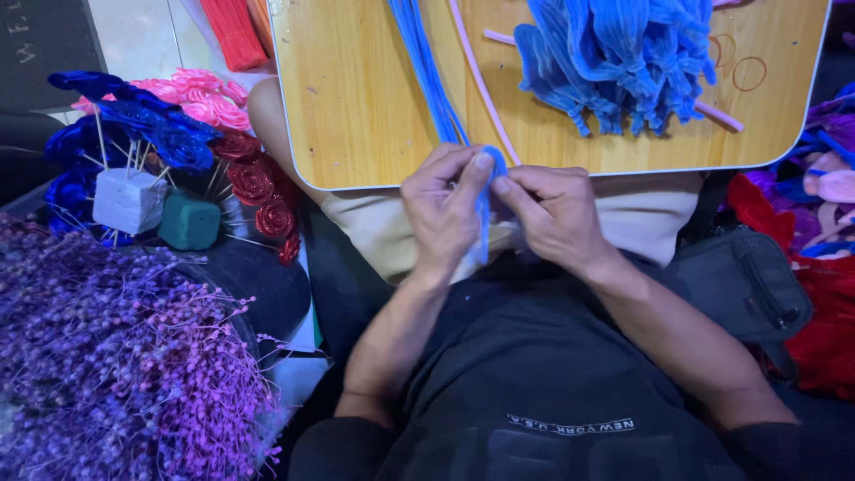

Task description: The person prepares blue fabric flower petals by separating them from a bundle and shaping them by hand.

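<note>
- The person is sitting with a small wooden lap table (356, 107) across the knees, and both hands are meeting just at its near edge.
- The left hand (441, 209) is pinching a blue pipe cleaner (485, 214) between thumb and forefinger, with the other fingers curling in behind it.
- The right hand (557, 214) is gripping the same blue pipe cleaner from the other side, its fingertips pressing right up against the left hand's thumb.
- The blue pipe cleaner is sticking up a little above the fingertips and hanging down between the two palms, over the person's lap.
- A bundle of straight blue stems (427, 67) is lying on the table, running from the far edge down towards the hands.
- A pile of folded blue pipe-cleaner pieces (614, 58) is sitting on the table's right half, well apart from the hands.
- A thin pink stick (481, 85) is lying slantwise on the wood between the bundle and the pile.
- To the person's left, blue roses (134, 120), pink roses (205, 98) and dark red roses (258, 187) are standing on sticks pushed into a white foam block (129, 200) and a green foam block (189, 223).
- A mass of purple dried sprigs (116, 374) is filling the near left corner.
- A black bag (739, 281) is resting beside the person's right forearm.
</note>
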